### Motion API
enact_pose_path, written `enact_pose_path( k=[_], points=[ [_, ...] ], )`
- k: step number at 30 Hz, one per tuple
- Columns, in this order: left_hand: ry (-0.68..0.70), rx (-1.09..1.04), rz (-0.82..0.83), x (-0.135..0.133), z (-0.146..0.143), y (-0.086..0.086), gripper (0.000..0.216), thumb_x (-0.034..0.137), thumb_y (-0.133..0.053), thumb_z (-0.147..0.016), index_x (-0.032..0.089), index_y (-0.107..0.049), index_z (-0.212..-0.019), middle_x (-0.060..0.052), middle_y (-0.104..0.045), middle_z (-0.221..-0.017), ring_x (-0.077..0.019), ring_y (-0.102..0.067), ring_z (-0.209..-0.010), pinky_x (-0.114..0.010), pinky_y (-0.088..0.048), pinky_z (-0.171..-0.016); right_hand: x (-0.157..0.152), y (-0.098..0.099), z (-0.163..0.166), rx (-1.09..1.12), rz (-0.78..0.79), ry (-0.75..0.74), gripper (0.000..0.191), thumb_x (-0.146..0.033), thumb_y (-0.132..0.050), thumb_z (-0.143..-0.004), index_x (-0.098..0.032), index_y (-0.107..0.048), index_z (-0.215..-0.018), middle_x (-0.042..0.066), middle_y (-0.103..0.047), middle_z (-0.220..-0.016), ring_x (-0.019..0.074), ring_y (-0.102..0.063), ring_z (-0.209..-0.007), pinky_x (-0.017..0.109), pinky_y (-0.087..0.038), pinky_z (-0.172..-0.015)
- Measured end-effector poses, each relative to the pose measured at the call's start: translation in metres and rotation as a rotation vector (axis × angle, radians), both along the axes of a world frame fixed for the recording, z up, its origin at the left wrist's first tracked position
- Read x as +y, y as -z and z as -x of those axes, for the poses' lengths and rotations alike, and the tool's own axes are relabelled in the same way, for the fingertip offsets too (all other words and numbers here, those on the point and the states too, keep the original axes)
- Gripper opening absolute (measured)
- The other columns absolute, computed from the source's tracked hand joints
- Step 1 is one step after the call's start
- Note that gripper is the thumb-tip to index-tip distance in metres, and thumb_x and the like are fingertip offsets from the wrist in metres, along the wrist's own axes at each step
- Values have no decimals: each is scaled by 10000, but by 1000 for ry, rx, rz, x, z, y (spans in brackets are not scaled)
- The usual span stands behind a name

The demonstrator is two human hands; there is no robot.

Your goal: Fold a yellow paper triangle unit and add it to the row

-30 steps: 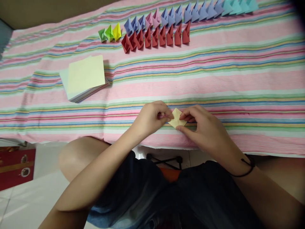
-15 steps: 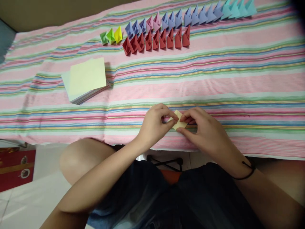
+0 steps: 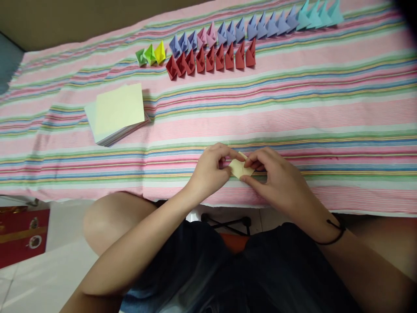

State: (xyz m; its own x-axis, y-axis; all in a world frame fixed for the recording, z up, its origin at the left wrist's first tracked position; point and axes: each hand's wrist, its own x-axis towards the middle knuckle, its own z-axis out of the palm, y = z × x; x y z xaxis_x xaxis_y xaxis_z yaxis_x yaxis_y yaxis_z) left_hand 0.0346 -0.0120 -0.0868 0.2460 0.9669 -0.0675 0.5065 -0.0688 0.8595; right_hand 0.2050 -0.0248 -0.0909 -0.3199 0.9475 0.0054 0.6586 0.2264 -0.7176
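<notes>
Between my hands, just above the front part of the striped cloth, is a small folded piece of pale yellow paper [image 3: 238,168]. My left hand [image 3: 213,167] has its thumb and index finger closed on the paper's left side. From the right, my right hand [image 3: 273,171] pinches it, with the thumb at the lower edge and the fingers on top. My fingertips hide part of the upper edge and right side.
A stack of paper sheets [image 3: 120,111], pale yellow on top, lies left on the striped tablecloth [image 3: 293,104]. Farther back stand rows of folded paper pieces: red [image 3: 210,59], blue-purple [image 3: 261,26], turquoise [image 3: 314,16], plus green [image 3: 150,55] and yellow [image 3: 160,53] ones.
My left thumb has drawn back left from the middle of the yellow paper, so more of its face shows. The right hand keeps its pinch. The view has shifted slightly.
</notes>
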Motion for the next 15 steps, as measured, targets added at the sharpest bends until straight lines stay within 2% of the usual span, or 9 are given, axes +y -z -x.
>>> enact_pose_path(
  k=[15],
  points=[
    [30, 56, -11, 0, 1, -1, 408, -62, -481, -642, 202, -683, -880, -24, -612, -893, -161, -509, -818, -298, -417, -703, 0, -1, 1, -19, 1, 15, 156, -163, -635, -738, -230, -545, -847, 30, -584, -907, 216, -605, -851, 369, -490, -729]
  ],
)
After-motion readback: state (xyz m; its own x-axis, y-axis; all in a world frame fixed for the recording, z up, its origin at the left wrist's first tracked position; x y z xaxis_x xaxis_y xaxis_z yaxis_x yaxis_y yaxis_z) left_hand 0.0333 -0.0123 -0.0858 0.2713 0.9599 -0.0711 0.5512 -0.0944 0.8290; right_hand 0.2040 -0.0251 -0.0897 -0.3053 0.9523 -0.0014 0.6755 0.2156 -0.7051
